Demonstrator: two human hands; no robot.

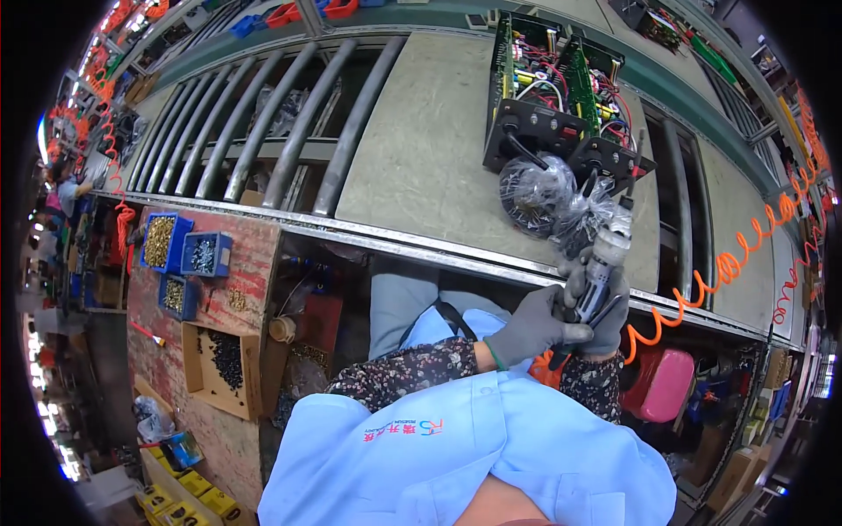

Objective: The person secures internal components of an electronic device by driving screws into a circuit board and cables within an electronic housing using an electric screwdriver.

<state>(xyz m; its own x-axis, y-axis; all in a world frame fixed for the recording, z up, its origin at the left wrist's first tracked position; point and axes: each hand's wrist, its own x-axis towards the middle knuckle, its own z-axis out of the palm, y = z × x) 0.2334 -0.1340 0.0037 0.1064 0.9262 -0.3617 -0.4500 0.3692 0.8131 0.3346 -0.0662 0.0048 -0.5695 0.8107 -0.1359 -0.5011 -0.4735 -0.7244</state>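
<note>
Both my hands wear grey gloves and meet at the front edge of the workbench. My right hand (609, 317) is wrapped round a power screwdriver (611, 248), held upright with its bit pointing away from me. My left hand (533, 328) comes in from the side, fingers closed against the lower part of the same screwdriver. Just beyond the tool are two black-panelled units with green circuit boards (574, 83) and loose wires. Cables bundled in clear plastic (535, 195) lie before them, close to the screwdriver.
A coiled orange air hose (728, 266) stretches to the right. Metal rollers (289, 131) run left of the grey board (417, 149). On a worn red side table, blue bins (167, 241) hold small screws, and a cardboard box (219, 368) holds black parts. A pink stool (664, 384) stands below.
</note>
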